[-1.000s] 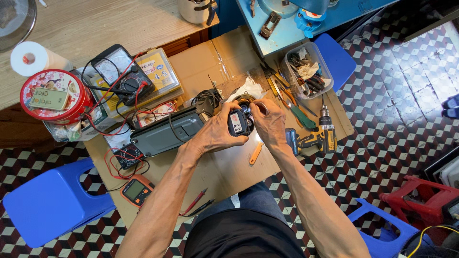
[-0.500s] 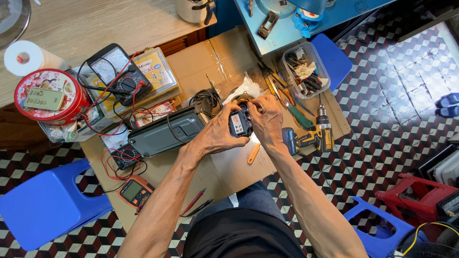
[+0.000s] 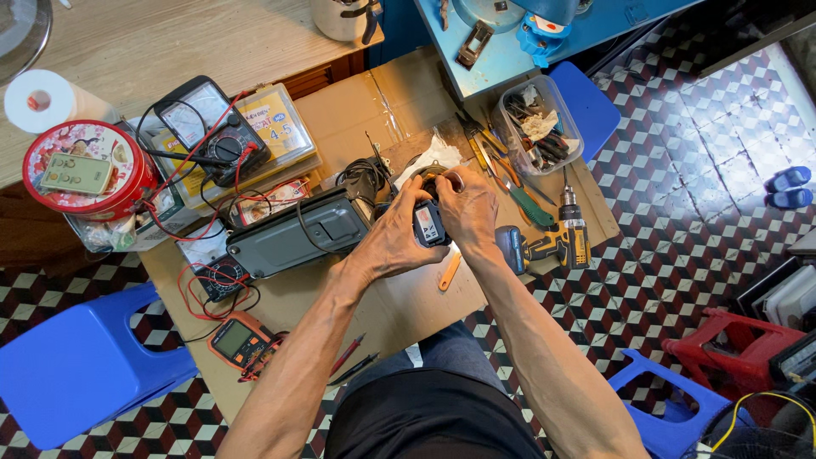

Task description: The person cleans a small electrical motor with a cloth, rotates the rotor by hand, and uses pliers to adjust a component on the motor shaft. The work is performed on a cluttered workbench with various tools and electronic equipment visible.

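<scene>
Checkered floor tiles in red, black and white surround a low cardboard-covered desk [image 3: 340, 110] crowded with tools. Both hands meet over its middle: the left hand [image 3: 393, 238] and the right hand [image 3: 467, 208] each have their fingers clenched around a small black device [image 3: 427, 223] with a pale label on its face, held just above the cardboard. Left of it lies a long dark grey case [image 3: 297, 234] (a cable trails across it). A yellow cordless drill [image 3: 552, 242] lies just right of the right wrist, a clear tub of tools [image 3: 535, 127] farther off. An orange multimeter [image 3: 240, 340] sits at the near left edge, a red round tin [image 3: 85, 170] far left.
</scene>
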The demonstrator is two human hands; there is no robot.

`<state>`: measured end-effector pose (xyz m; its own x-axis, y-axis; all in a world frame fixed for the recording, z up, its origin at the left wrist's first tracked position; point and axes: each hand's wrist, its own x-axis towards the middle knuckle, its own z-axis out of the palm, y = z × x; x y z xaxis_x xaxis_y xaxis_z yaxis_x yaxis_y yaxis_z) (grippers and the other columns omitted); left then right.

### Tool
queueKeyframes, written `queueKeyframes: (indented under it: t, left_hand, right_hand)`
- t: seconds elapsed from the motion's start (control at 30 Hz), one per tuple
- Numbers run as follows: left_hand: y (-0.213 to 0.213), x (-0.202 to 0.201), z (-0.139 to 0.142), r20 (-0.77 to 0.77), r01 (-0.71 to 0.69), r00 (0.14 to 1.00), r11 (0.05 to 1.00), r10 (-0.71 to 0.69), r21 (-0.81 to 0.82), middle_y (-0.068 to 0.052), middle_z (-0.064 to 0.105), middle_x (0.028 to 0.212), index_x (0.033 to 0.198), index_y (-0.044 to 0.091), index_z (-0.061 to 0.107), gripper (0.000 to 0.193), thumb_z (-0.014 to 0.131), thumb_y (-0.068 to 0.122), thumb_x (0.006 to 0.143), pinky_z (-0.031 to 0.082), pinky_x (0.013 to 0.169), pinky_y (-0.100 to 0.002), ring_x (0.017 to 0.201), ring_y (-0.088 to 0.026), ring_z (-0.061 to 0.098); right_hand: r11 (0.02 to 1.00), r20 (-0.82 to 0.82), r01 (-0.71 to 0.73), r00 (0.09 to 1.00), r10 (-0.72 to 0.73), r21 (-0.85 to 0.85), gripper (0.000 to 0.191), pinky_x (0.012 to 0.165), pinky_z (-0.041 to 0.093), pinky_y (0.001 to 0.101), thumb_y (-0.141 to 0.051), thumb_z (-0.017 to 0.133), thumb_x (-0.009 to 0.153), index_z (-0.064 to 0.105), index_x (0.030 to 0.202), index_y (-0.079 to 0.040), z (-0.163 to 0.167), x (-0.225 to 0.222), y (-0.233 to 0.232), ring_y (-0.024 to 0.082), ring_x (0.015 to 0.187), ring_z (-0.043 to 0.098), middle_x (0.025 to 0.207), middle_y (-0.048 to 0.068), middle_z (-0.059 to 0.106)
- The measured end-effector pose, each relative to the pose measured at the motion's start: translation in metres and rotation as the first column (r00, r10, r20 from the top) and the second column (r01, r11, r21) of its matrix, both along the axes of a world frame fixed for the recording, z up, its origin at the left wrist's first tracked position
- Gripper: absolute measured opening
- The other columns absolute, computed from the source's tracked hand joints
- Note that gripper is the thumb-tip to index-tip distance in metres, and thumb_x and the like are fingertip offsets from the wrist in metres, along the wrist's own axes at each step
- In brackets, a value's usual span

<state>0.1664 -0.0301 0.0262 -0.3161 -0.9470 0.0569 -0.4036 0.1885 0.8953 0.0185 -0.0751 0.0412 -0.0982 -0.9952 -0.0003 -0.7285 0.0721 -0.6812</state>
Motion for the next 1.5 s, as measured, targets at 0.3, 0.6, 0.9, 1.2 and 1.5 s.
queueKeyframes:
  t: [0.3,0.6,0.9,1.2,1.5]
  left_hand:
    - [0.007,-0.01,-0.004,-0.084,-0.075,0.994,0.995,0.069,-0.072,-0.032,0.033,0.16,0.132,0.005,0.037,0.089,0.091,0.037,0.068,0.044,0.116,-0.046,0.142,-0.045,0.046]
    - [0.015,-0.017,-0.015,-0.069,-0.099,0.993,0.991,0.093,-0.087,-0.04,0.024,0.16,0.129,0.005,0.04,0.085,0.094,0.031,0.068,0.028,0.124,-0.05,0.153,-0.05,0.018]
    - [0.019,-0.019,-0.022,-0.092,-0.184,0.981,0.975,0.173,-0.124,-0.036,0.034,0.159,0.136,0.003,0.037,0.089,0.091,0.026,0.069,0.033,0.124,-0.049,0.151,-0.049,0.032]
    - [0.034,-0.03,-0.015,-0.041,-0.299,0.954,0.926,0.298,-0.229,-0.032,0.044,0.149,0.137,0.003,0.034,0.091,0.093,0.024,0.072,0.056,0.101,-0.045,0.126,-0.044,0.06]
    - [0.038,-0.038,-0.013,-0.05,-0.328,0.945,0.934,0.324,-0.14,-0.022,0.058,0.14,0.139,0.009,0.034,0.083,0.088,0.018,0.076,0.063,0.091,-0.039,0.11,-0.032,0.073]
  right_hand:
    - [0.999,0.136,-0.003,0.991,0.009,-0.049,0.021,0.071,0.056,0.0369,-0.022,0.069,0.092,0.074,0.096,-0.002,-0.001,-0.003,0.003,0.028,0.078,0.076,0.084,0.018,0.075]
    - [0.996,0.084,-0.047,0.995,0.052,-0.07,0.017,0.073,0.057,0.0368,-0.015,0.066,0.093,0.074,0.096,0.001,-0.009,-0.017,0.006,0.029,0.079,0.075,0.09,0.02,0.076]
    - [0.999,0.227,-0.006,0.974,0.016,-0.049,0.017,0.072,0.058,0.0326,-0.015,0.066,0.096,0.071,0.104,0.0,-0.014,-0.019,0.018,0.02,0.082,0.076,0.088,0.016,0.076]
    - [0.978,0.269,-0.013,0.961,0.07,-0.207,0.014,0.081,0.057,0.0347,-0.012,0.067,0.096,0.069,0.103,0.0,-0.018,-0.016,0.028,0.028,0.095,0.075,0.104,0.018,0.074]
    - [0.999,0.206,-0.008,0.978,0.018,-0.053,0.019,0.075,0.056,0.0398,-0.019,0.068,0.095,0.07,0.096,0.0,-0.023,-0.019,0.023,0.033,0.085,0.073,0.093,0.019,0.071]
